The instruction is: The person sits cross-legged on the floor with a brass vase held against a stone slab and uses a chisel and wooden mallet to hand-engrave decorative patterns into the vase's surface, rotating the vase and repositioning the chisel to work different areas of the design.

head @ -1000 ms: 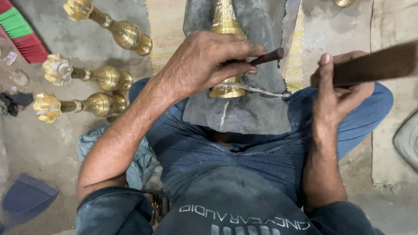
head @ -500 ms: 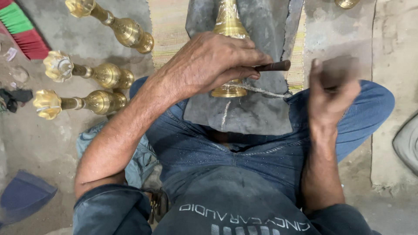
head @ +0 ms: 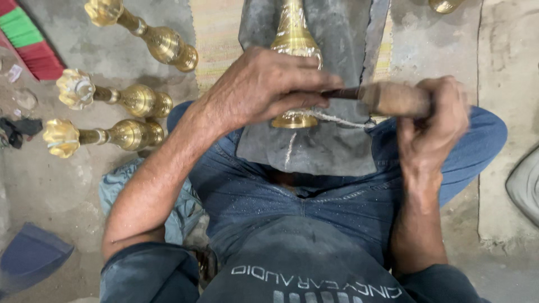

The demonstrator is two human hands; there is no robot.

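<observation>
Both my hands work a brass piece on the dark slab across my lap.

My right hand (head: 435, 126) is closed around a wooden handle (head: 393, 99), slightly blurred, held level just above my right thigh. My left hand (head: 269, 87) is closed on a thin dark tool (head: 339, 93) that touches the handle's end, and it lies over the brass piece (head: 293, 42), which rests along the middle of the grey slab (head: 331, 151), flared base toward me. On the floor (head: 50, 185) to my left lie three brass pieces (head: 137, 101), side by side. A red and green brush (head: 28, 42) sits at the far left corner.
</observation>
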